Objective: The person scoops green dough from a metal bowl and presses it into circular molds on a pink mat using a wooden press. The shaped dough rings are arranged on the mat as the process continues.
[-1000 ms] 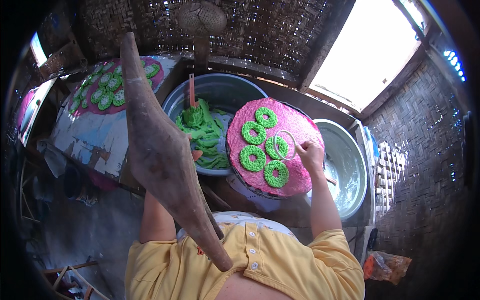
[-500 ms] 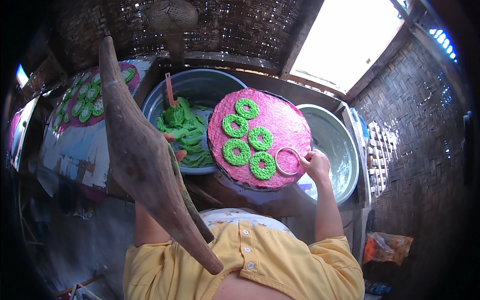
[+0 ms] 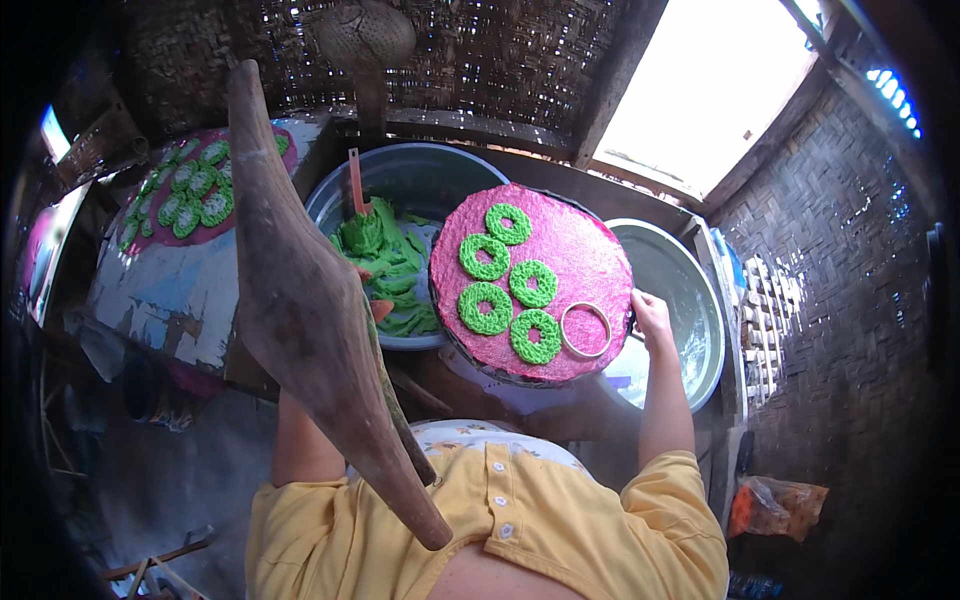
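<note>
A round tray (image 3: 590, 240) with a pink, cloth-like top and dark rim is tilted toward me at the middle. Several green, stringy dough rings (image 3: 534, 336) lie on its left half. A thin pale hoop (image 3: 586, 330) rests on the pink near the right edge. My right hand (image 3: 652, 318) is closed on the tray's right rim. My left hand (image 3: 381, 309) is mostly behind a large worn piece of wood (image 3: 310, 290) close to the camera; only fingertips show, so its grip is hidden. Beyond them, a grey basin (image 3: 440, 165) holds green dough (image 3: 395, 255) and a pink-handled tool (image 3: 356, 180).
A pale basin (image 3: 705, 345) with clear liquid stands right of the tray. At left, another pink cloth (image 3: 215, 235) with several green rings topped in white lies on a peeling board (image 3: 165, 300). Woven walls (image 3: 850, 300) close in, with a bright opening (image 3: 700, 90) at upper right.
My right hand has let go of the pale hoop, which now lies on the pink top, and has moved to the tray's right rim. The whole view has shifted slightly.
</note>
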Demonstrator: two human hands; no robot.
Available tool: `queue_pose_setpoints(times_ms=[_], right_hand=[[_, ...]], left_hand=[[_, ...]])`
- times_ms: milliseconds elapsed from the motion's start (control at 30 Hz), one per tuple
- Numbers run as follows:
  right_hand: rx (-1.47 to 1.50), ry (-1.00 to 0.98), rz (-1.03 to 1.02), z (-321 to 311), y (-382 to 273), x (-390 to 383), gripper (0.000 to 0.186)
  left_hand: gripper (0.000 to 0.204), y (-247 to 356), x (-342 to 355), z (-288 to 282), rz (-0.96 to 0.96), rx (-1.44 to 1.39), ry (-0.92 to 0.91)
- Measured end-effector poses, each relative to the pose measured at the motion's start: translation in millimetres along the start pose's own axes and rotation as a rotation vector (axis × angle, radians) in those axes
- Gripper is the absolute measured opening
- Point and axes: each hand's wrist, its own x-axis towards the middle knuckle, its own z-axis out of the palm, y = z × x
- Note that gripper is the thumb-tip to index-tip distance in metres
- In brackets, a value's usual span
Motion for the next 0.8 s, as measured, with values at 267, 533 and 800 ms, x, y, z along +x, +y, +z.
queue_pose_setpoints(times_ms=[267, 533, 800], right_hand=[[0.377, -0.144, 0.15, 7, 22, -74, 0.029], [0.44, -0.213, 0.179, 2, 20, -175, 0.006], [0.402, -0.24, 0.142, -4, 14, -195, 0.015]], left_hand=[[0.035, 27, -29, 19, 0.461, 0.62, -0.062], [0.046, 227, -113, 38, 1.407, 1.746, 0.937], [0.032, 330, -205, -185, 1.173, 0.573, 1.104]])
